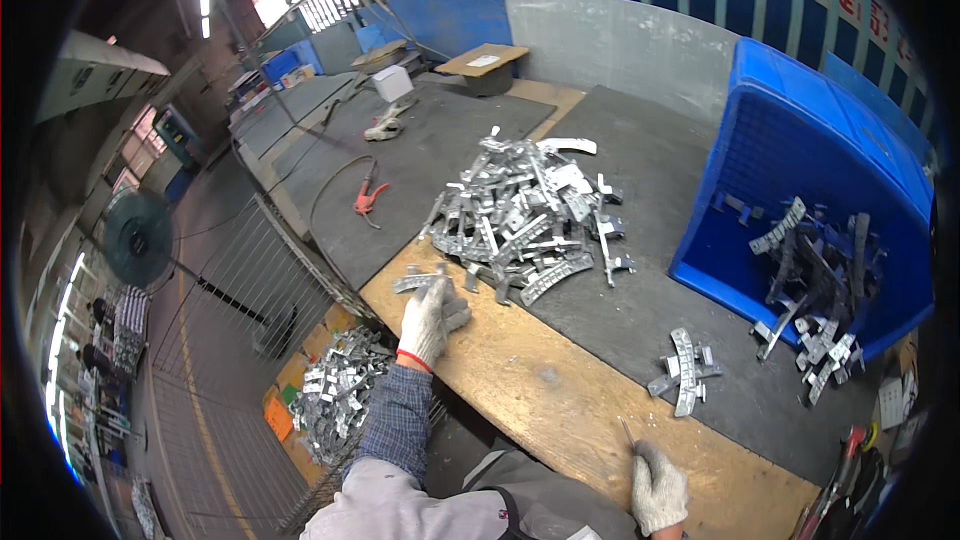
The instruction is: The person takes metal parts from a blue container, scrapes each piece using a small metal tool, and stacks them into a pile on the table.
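My left hand (430, 322), in a whitish knit glove with a red band at the wrist, is closed on a small curved silver metal bracket (416, 282) at the wooden edge of the bench. Beyond it rises a heap of similar metal brackets (525, 205). At the lower right, my gloved right hand (658, 490) is closed round a thin, pointed rod (626, 430); its handle, if any, is hidden in the glove. Several loose brackets (686, 372) lie crossed on the dark mat, ahead of my right hand.
A blue plastic crate (700, 230) lies tipped on its side at the right, with brackets spilling out. Below the bench at left, a wire basket (240, 340) stands near more brackets (340, 390). A red air gun (368, 198) with its hose and a white box (392, 83) are farther back.
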The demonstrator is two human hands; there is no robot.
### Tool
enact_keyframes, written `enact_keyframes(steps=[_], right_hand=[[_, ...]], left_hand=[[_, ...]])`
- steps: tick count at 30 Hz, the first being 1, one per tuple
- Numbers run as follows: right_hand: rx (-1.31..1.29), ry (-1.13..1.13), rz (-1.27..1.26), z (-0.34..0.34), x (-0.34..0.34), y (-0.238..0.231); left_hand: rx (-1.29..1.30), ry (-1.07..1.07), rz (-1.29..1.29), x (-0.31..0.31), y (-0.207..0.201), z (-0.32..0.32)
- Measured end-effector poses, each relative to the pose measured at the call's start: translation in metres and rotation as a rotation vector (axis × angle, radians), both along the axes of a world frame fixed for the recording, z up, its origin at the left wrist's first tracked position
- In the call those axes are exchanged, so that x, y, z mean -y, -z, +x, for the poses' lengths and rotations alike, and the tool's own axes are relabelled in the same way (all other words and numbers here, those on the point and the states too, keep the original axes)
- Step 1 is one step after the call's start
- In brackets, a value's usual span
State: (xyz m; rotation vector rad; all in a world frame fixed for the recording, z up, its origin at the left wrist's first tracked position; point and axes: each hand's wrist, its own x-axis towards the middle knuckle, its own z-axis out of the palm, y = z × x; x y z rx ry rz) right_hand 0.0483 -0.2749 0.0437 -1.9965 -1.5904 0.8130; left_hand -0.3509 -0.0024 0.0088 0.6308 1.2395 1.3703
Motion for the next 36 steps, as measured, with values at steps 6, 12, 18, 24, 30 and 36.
enact_keyframes(steps=[6,12,18,24,30,36], right_hand=[[-0.093,0.153,0.032,0.004,-0.002,-0.013],[-0.096,0.225,0.087,0.011,0.011,-0.012],[-0.073,0.3,0.13,0.014,0.029,-0.015],[-0.053,0.402,0.131,0.021,0.042,-0.021],[-0.084,0.498,0.169,0.029,0.041,-0.027],[-0.101,0.552,0.259,0.033,0.046,-0.032]], left_hand=[[-0.291,0.1,0.113,0.043,-0.017,0.113],[-0.938,0.805,0.442,0.059,-0.026,0.233],[-1.655,0.764,1.042,0.066,-0.038,0.31],[-1.314,1.258,1.285,0.062,-0.022,0.314],[-1.42,1.265,1.403,0.052,-0.033,0.32],[-1.086,1.095,1.156,0.044,-0.055,0.324]])
